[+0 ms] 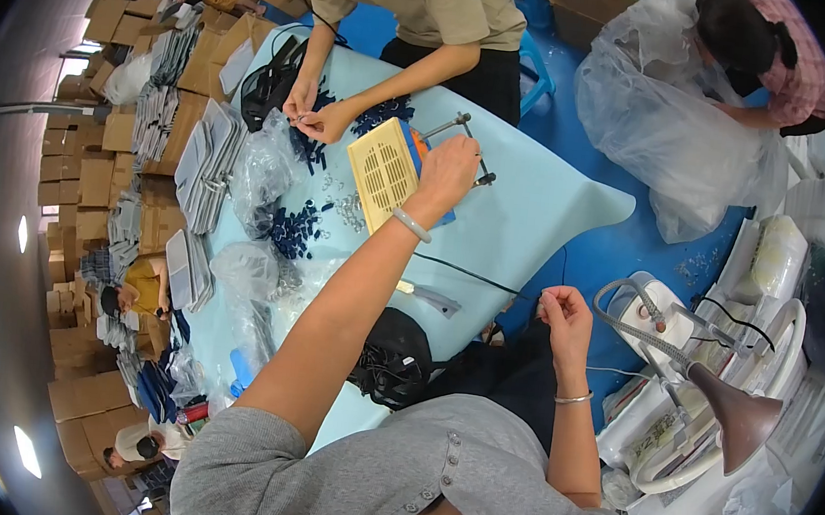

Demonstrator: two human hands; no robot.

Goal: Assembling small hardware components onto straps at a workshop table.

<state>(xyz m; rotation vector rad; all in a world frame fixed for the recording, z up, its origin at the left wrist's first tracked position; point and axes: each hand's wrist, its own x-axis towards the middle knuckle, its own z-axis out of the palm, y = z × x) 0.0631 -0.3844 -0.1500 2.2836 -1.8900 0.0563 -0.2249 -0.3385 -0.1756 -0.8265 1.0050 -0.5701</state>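
My left arm stretches across the light-blue table, and my left hand is closed round the metal bar of a small bench device. Its cream vented housing has blue and orange parts at its side, partly behind my wrist. My right hand hangs beyond the table's right edge, thumb and fingers pinched together; what they hold, if anything, is too small to name. Dark-blue small pieces lie heaped left of the device, beside loose small metal pieces.
Across the table a person's hands work on a small piece. Clear plastic bags and stacked grey panels line the left side. A black bag lies near me. At right stands a gooseneck lamp; behind, another person handles a large plastic bag.
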